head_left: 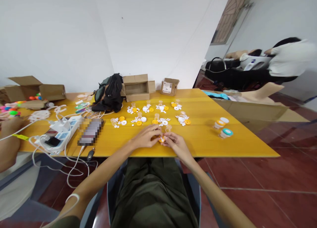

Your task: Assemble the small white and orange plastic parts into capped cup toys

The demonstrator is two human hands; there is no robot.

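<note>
Near the front edge of the table, my left hand and my right hand meet with bent fingers. Between them they hold a small orange round cap with white bits on it, too small to make out fully. Just behind my fingers stands a clear plastic cup. Farther back lie several groups of parts: orange discs, white discs, small white pieces with dark dots, and clear cups. To the right sit closed clear jars, one with a teal lid, others with orange and white lids.
On the left are a power strip with tangled white cables, a phone and another person's arm. A black bag and cardboard boxes line the wall. A person in white is at far right.
</note>
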